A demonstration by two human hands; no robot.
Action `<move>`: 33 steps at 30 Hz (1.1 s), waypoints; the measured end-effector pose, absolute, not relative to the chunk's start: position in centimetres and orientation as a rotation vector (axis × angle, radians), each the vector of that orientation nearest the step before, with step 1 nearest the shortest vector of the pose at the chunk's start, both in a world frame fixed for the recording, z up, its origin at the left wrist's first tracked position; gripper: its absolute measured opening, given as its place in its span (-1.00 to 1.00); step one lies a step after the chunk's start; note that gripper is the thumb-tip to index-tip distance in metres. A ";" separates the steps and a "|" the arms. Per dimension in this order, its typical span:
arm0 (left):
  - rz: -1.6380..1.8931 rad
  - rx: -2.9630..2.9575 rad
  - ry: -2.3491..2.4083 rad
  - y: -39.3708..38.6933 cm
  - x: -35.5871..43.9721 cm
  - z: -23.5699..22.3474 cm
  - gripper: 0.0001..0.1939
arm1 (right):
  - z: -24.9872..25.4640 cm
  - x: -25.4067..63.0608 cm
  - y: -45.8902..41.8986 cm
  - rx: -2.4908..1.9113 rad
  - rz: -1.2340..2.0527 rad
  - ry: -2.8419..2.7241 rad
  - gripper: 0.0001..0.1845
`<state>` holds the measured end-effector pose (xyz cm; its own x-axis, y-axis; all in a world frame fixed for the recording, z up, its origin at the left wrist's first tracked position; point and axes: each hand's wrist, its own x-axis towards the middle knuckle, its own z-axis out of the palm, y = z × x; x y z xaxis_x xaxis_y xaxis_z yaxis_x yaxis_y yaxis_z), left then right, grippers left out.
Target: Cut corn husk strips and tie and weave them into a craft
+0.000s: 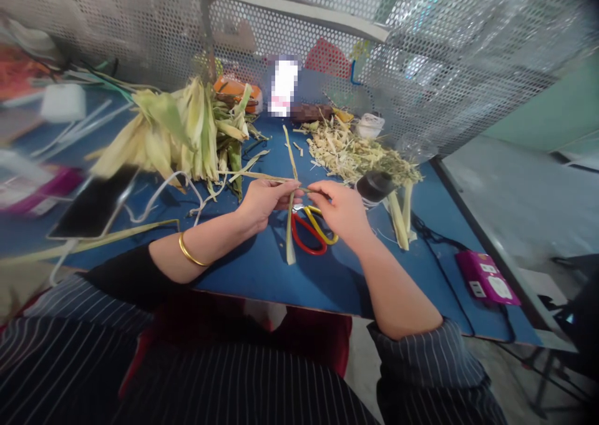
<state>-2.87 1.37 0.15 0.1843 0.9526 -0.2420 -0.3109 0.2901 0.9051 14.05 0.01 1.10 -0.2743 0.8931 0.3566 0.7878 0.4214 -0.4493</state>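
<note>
Both hands meet over the middle of the blue table, fingertips almost touching. My left hand [266, 201] pinches narrow strips of dried corn husk [291, 231] where they cross; one strip runs up and down, another points out to the left. The right hand [340, 210] is closed on a short twisted end of husk just right of the crossing. Beneath my fingers lie scissors [309, 236] with one red and one yellow handle, their blades mostly hidden. A big bundle of pale husks [180, 131] rests to the upper left.
Husk scraps [346, 147] are heaped at the back right, by a dark-topped container [374, 189]. A phone [96, 203] with a white cable lies left. A lit, blurred screen [283, 85] stands behind; a purple box [486, 278] sits near the right edge. Perforated metal mesh [262, 25] closes the back.
</note>
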 end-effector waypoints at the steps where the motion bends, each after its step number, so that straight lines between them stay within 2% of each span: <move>1: 1.034 0.814 0.984 1.4 -2.9 0.1 -0.84 | 1.0 14.1 0.0 -1.411 0.212 -2.119 -0.79; 6: 1.074 0.802 0.967 2.2 -3.1 -0.2 -0.87 | 1.6 13.9 -0.3 -1.361 0.043 -2.092 -0.64; 11: 1.210 0.824 0.962 3.2 -3.7 -0.3 -0.86 | 3.3 11.1 -5.0 -1.102 0.170 -2.274 -0.34; 14: 1.274 0.813 0.935 3.5 -4.2 -0.1 -0.82 | 1.6 7.9 -9.5 -0.951 0.305 -2.565 0.06; 16: 1.273 0.831 0.926 3.4 -4.4 0.0 -0.81 | -0.6 6.1 -11.6 -0.839 0.418 -2.713 0.09; 18: 1.280 0.852 0.921 3.3 -4.6 0.2 -0.80 | -2.2 5.4 -12.2 -0.923 0.509 -2.728 0.15; 19: 1.291 0.864 0.912 3.2 -4.6 0.3 -0.79 | -2.6 5.5 -12.1 -0.910 0.560 -2.712 0.14; 23: 1.342 0.901 0.868 3.4 -4.9 0.5 -0.75 | -1.1 7.6 -10.4 -1.108 0.691 -2.301 -0.39; 26: 1.362 0.841 0.925 4.0 -5.1 0.5 -0.77 | 0.4 9.0 -9.4 -1.251 0.676 -2.018 -0.37; 30: 1.334 0.802 0.972 4.6 -5.3 0.4 -0.76 | 0.7 9.8 -8.8 -1.179 0.948 -1.735 -0.34; 33: 1.329 0.808 0.971 4.7 -5.4 0.4 -0.74 | 0.3 10.2 -9.3 -1.163 1.097 -1.674 -0.42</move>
<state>-5.36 4.73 0.36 -0.0153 0.9940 -0.1086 -0.4059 0.0931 0.9091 10.21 -9.27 0.32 -0.2539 0.9580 0.1332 0.2606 0.2004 -0.9444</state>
